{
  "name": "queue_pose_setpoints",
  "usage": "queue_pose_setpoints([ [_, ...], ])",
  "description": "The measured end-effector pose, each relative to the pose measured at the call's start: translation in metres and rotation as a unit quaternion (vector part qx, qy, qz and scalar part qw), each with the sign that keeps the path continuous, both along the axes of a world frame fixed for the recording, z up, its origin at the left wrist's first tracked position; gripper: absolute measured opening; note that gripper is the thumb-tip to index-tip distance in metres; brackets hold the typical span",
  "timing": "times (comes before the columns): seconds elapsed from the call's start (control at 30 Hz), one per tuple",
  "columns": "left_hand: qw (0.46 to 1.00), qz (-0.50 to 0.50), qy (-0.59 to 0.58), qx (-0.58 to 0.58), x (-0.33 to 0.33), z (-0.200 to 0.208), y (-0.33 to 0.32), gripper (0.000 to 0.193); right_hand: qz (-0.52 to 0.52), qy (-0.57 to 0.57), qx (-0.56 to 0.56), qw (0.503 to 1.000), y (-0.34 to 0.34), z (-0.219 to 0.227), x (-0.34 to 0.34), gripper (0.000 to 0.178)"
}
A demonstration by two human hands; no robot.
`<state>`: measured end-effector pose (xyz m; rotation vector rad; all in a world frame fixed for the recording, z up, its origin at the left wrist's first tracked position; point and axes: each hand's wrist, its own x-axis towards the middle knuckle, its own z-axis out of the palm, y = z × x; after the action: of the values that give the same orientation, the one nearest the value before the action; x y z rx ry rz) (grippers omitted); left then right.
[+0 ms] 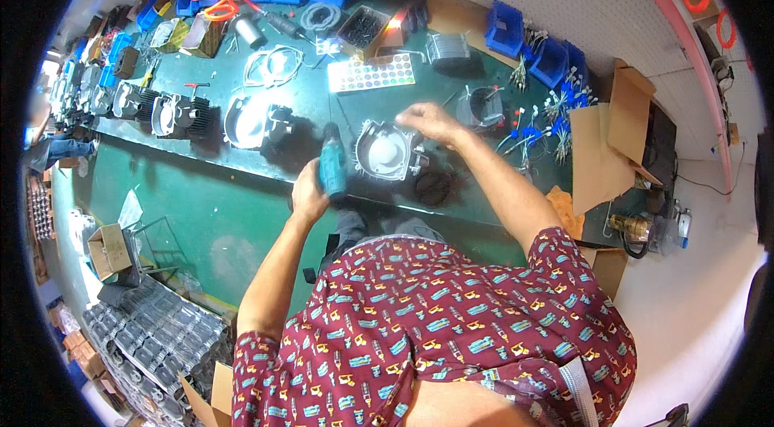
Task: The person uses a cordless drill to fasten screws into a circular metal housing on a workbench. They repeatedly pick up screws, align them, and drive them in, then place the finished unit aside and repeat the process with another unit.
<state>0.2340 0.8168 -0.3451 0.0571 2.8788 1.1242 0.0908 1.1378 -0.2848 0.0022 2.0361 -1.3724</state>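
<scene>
Between the hands sits a grey motor housing (385,151); left hand (309,195) grips a teal power screwdriver (331,170), right hand (429,120) pinches its rim.

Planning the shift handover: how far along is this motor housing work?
Done, seemingly: grey finned housings lined up at left. In hand: left hand grips a teal power screwdriver; right hand rests on the round grey metal housing. Left: stacked grey castings on the floor.

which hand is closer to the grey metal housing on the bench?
Right. The right hand rests on the top edge of the grey metal housing; the left hand is off its lower left, gripping a teal power screwdriver.
</scene>
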Motion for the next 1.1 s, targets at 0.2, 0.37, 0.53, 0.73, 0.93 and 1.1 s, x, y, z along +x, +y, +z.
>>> queue_pose_setpoints([
  [0.2, 0.984, 0.006, -0.089, -0.154, -0.019, -0.036, 0.001, 0.061, 0.03, -0.024, -0.035, 0.999, 0.001, 0.001, 0.008, 0.049],
  [0.37, 0.992, 0.037, 0.118, -0.038, -0.036, 0.034, 0.017, 0.044, 0.013, -0.056, -0.073, 0.996, 0.005, -0.007, 0.013, 0.05],
  [0.53, 0.988, -0.098, 0.059, -0.106, -0.041, 0.122, 0.092, 0.04, -0.028, -0.054, -0.125, 0.99, 0.003, -0.014, 0.014, 0.039],
  [0.73, 0.961, -0.163, 0.024, -0.22, -0.056, 0.1, 0.116, 0.058, -0.07, -0.063, -0.12, 0.988, 0.007, -0.013, 0.016, 0.029],
  [0.93, 0.971, -0.174, 0.091, -0.136, -0.057, 0.105, 0.116, 0.054, -0.139, -0.067, -0.152, 0.976, 0.012, -0.006, 0.023, 0.035],
  [1.1, 0.976, -0.136, 0.141, -0.089, -0.053, 0.152, 0.119, 0.048, -0.18, -0.059, -0.193, 0.963, 0.015, -0.005, 0.027, 0.038],
])
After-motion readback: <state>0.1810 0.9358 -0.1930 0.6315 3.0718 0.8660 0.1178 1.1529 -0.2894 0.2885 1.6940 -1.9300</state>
